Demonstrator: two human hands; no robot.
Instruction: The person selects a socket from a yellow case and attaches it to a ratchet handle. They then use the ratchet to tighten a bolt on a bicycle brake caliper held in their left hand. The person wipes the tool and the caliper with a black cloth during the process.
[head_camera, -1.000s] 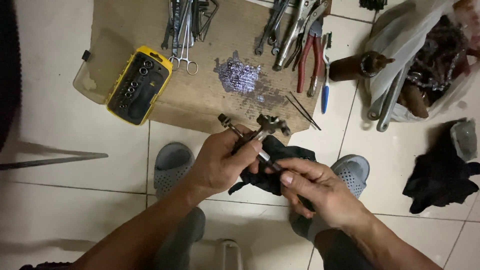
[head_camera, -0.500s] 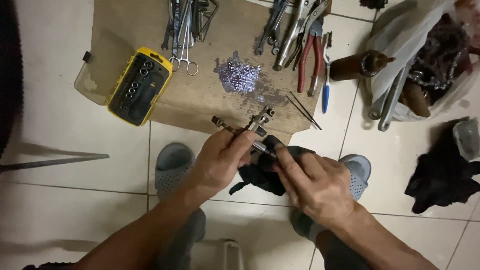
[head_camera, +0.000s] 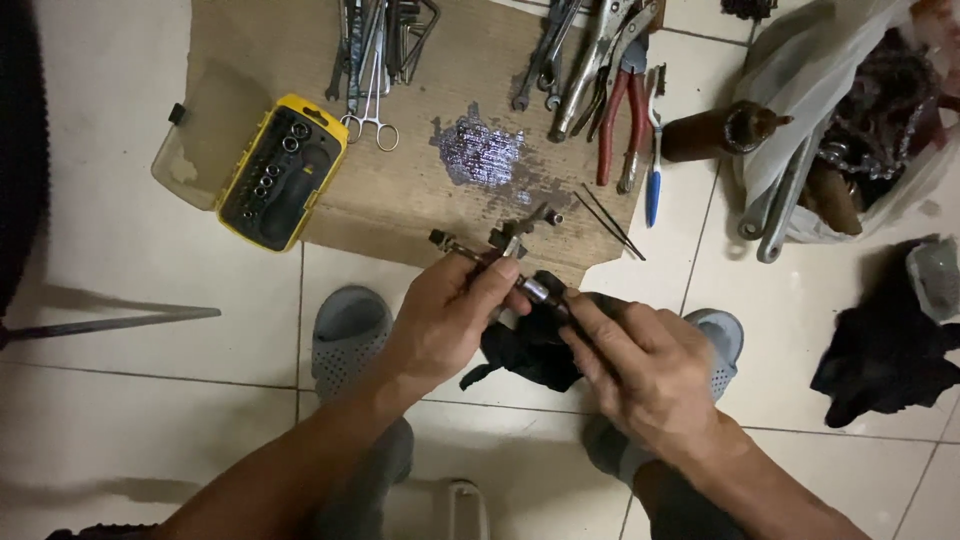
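My left hand (head_camera: 450, 315) grips a small metal tool with cross arms (head_camera: 500, 245), holding it above the floor near the cardboard's front edge. My right hand (head_camera: 640, 365) holds a black rag (head_camera: 525, 350) wrapped around the tool's dark handle end (head_camera: 545, 290), fingers closed on it. Both hands meet over my grey slippers (head_camera: 345, 330).
A cardboard sheet (head_camera: 300, 80) carries a yellow socket case (head_camera: 285, 170), wrenches, scissors (head_camera: 370, 90), red-handled pliers (head_camera: 625, 110) and a dark oily patch. A white bag of parts (head_camera: 850, 110), a brown bottle (head_camera: 715, 135) and another black rag (head_camera: 885, 350) lie right. A thin rod (head_camera: 110, 322) lies left.
My right hand has slid up along the tool's handle with the rag, closing against my left hand. The tool has tilted slightly and shifted left.
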